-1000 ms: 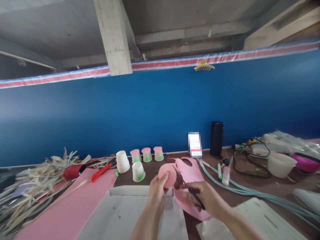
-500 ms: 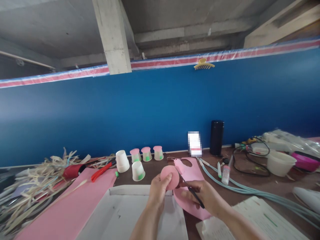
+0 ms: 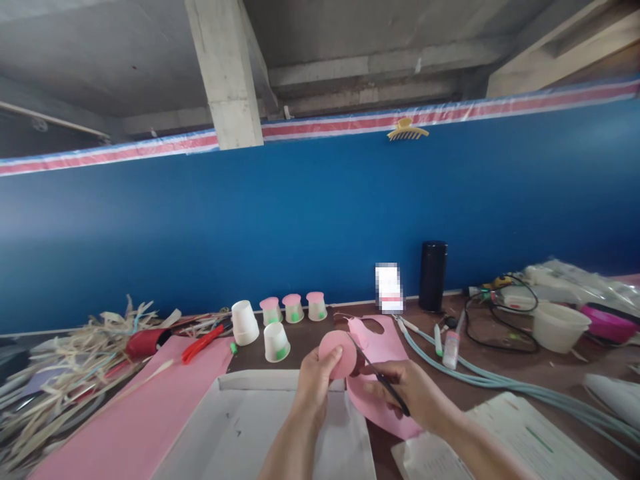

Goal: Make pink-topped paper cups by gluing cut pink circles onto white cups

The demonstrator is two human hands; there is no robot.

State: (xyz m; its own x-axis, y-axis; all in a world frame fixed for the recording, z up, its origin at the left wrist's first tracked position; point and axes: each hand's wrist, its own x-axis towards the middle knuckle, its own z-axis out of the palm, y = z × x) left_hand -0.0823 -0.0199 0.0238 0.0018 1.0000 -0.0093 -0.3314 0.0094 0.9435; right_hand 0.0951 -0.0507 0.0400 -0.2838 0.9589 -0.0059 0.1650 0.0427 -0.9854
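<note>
A pink paper disc (image 3: 339,353) is pinched in my left hand (image 3: 319,377), thumb on its face. My right hand (image 3: 407,390) grips dark-handled scissors (image 3: 383,380), whose blades reach up to the disc's right edge. Behind and below the right hand lies a pink sheet (image 3: 387,343) with a rounded hole cut in it. Beyond the hands stand several upside-down paper cups; one white cup (image 3: 277,343) has a green patch, and a cup with a pink top (image 3: 316,307) is in the row behind. A taller white cup stack (image 3: 245,323) is to their left.
A white tray (image 3: 250,381) lies beneath my left forearm. To the left are a large pink sheet (image 3: 130,413), a red-handled tool (image 3: 203,345) and a pile of paper strips (image 3: 95,360). At right are a black bottle (image 3: 433,277), blue-grey cables (image 3: 495,381) and a white tub (image 3: 560,330).
My left hand and the disc have shifted very slightly left. The scissors stay by the disc's right edge; everything else looks the same.
</note>
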